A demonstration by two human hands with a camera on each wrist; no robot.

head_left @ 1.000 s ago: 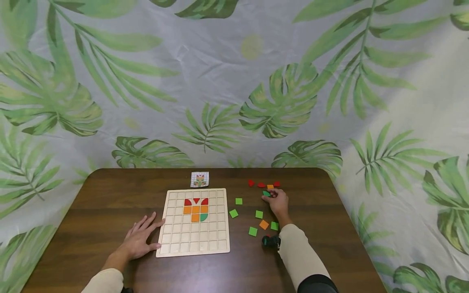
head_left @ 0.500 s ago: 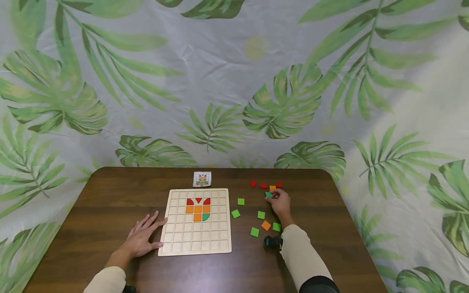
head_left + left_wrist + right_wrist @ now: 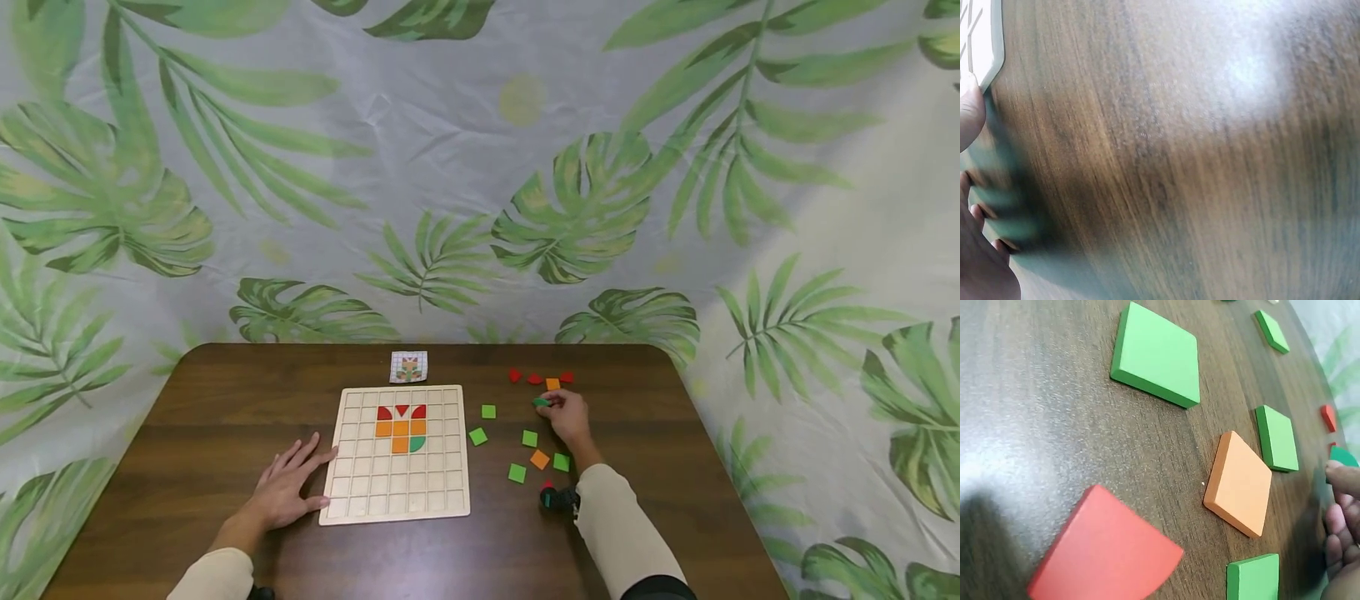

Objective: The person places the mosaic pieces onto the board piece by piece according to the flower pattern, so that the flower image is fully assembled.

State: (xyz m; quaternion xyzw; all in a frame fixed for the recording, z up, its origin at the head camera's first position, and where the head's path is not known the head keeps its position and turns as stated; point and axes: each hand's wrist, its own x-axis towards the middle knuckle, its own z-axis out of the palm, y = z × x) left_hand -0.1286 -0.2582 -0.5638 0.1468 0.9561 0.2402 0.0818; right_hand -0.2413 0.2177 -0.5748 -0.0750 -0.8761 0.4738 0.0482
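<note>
Your left hand [image 3: 282, 495] lies with its fingers spread on the table [image 3: 240, 400], thumb and one finger at the left edge of the board [image 3: 367, 485]; your right hand [image 3: 568, 418] pinches a dark green piece [image 3: 539, 402] at its fingertips, to the right of the board; whether that piece is clear of the table, you cannot tell. Behind everything you face a leaf-printed cloth [image 3: 450, 175]; below it runs the table, dark brown and wood-grained; on it sits the board, pale and gridded, holding three red shapes [image 3: 402, 411] in a row, three orange squares [image 3: 401, 428] under them, then one more orange square [image 3: 400, 445] with a green quarter-round [image 3: 417, 445] to its right. Just past the board's far edge lies a printed card [image 3: 408, 367]; to the right of the board you have five light green squares [image 3: 529, 438] scattered, with a loose orange square [image 3: 540, 459] among them and another orange square [image 3: 552, 384] just beyond your right hand; three red pieces [image 3: 534, 379] lie near that far one, and a fourth red piece [image 3: 1110, 547] shows just beside the black device [image 3: 557, 499] at your right wrist.
</note>
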